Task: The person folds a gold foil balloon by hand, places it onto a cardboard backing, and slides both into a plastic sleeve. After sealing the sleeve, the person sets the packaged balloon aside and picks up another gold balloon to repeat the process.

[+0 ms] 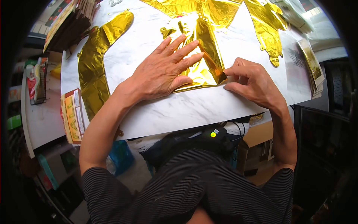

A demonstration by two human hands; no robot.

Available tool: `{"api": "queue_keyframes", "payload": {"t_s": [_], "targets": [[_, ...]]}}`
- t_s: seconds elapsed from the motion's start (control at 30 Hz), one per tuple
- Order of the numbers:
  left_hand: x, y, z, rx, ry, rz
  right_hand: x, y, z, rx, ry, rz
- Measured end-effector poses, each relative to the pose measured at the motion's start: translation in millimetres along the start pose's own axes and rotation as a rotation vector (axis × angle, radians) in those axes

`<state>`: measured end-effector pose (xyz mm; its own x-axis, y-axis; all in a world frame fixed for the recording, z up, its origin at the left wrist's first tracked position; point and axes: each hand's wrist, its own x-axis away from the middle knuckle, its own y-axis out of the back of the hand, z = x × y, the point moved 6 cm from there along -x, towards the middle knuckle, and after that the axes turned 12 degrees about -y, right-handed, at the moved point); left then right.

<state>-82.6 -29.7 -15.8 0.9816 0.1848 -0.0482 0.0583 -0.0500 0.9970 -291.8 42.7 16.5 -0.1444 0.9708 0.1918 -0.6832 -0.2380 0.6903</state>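
A shiny gold foil balloon point(212, 48), flat and partly folded over, lies on the white marble-patterned table point(167, 112). My left hand point(164, 67) rests palm down on it, with its fingers spread. At the balloon's lower right corner is my right hand point(251, 80). Its fingers are curled, with the index fingertip at the foil's edge and the thumb apart below it. More gold foil stretches to the far edge of the table, partly out of view. Another flat gold foil piece point(91, 67), long and bent, lies to the left.
A stack of printed cards point(71, 22) stands at the back left, and a printed packet point(72, 115) sits at the left edge. More cards point(312, 63) are at the right edge. Below the table are an open cardboard box point(259, 136) and a blue plastic bag point(121, 158).
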Motion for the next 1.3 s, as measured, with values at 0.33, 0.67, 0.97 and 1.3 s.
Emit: {"api": "queue_keyframes", "payload": {"t_s": [0.33, 0.67, 0.97, 1.3], "targets": [[0, 1, 1, 0.028, 0.001, -0.024, -7, -3, -3, -0.106, 0.157, -0.097], [0, 1, 1, 0.024, -0.003, -0.049, -8, 0, -2, -0.056, 0.262, -0.092], [0, 1, 0, 0.043, 0.019, 0.008, 0, -5, -5, -0.034, -0.030, -0.173], [1, 0, 0, 0.046, -0.001, -0.031, 13, -10, 1, 0.058, -0.122, -0.390]]}}
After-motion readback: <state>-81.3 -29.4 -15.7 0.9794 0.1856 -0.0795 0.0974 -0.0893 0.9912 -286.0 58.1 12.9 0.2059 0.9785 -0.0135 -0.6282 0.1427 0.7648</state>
